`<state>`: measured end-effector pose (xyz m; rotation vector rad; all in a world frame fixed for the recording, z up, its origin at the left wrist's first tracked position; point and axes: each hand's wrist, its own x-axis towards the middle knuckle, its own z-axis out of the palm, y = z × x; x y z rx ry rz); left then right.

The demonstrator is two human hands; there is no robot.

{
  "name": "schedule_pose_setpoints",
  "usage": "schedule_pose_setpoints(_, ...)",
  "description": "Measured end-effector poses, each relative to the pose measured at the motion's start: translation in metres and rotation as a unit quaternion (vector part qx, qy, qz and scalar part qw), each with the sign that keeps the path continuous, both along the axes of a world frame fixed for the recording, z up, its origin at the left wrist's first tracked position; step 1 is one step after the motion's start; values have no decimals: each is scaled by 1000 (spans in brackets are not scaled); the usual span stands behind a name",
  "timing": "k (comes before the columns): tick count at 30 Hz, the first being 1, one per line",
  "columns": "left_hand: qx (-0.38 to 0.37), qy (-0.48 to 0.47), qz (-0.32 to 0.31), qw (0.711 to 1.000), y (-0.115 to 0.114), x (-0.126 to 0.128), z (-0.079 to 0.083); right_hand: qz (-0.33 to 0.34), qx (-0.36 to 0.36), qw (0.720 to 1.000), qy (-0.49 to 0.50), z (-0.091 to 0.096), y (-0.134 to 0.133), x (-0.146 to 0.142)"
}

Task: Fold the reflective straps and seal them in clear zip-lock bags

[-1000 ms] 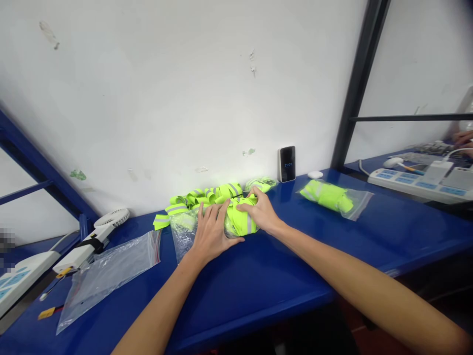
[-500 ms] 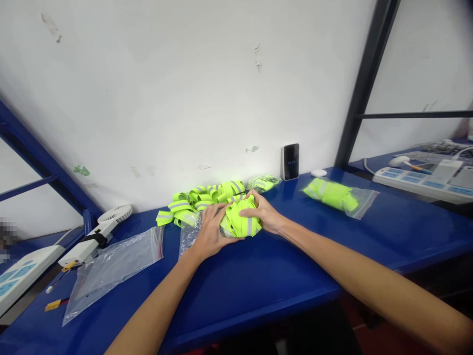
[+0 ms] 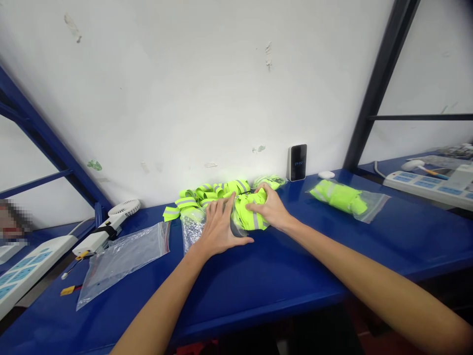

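Note:
My right hand [image 3: 272, 209] is closed on a bundle of neon-yellow reflective bands [image 3: 250, 217] at the mouth of a clear zip bag [image 3: 192, 230] on the blue bench [image 3: 258, 281]. My left hand [image 3: 220, 228] lies flat on that bag with its fingers stretched out, the thumb under the bundle. More loose yellow bands [image 3: 207, 193] are heaped just behind, against the white wall.
An empty zip bag [image 3: 121, 257] lies to the left, beside a white handheld fan [image 3: 111, 227] and a power strip [image 3: 25, 268]. A filled bag of yellow bands [image 3: 347, 198], a small black clock [image 3: 297, 162] and another power strip [image 3: 436, 185] are to the right.
My left hand has opened from curled round the bundle to flat on the bag. The view has shifted a little to the left. The right hand keeps hold of the bundle.

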<state>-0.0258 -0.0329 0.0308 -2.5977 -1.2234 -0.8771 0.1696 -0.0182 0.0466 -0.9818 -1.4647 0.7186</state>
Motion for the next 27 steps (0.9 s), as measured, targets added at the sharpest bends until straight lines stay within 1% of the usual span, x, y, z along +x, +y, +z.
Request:
schedule_pose_setpoints(3, 28, 27, 5, 999, -2, 0, 2, -22, -18, 1000, -6, 0, 0, -1)
schedule_pose_setpoints(8, 104, 44, 48, 992, 2, -2, 1, -17, -69, 997, 12, -8, 2, -4)
schedule_pose_setpoints(11, 127, 59, 46, 989, 2, -2, 0, -25, -65, 998, -9, -12, 3, -5)
schedule_pose_setpoints(14, 122, 75, 25, 989, 1, 2, -1, -15, -32, 999, -30, -10, 2, -5)
schedule_pose_setpoints(17, 93, 75, 3, 993, 1, 4, -1, 2, -19, 1000, -10, -6, -1, -6)
schedule_pose_setpoints(21, 61, 76, -11, 995, 3, 3, -1, 14, -66, 997, 47, -5, -3, -10)
schedule_pose_setpoints(24, 59, 64, -10, 996, 5, 3, -2, 34, -104, 989, 95, -6, -4, -13)
schedule_pose_setpoints(27, 55, 57, -34, 996, 6, 3, -1, 62, -129, 980, 139, -6, -6, -14)
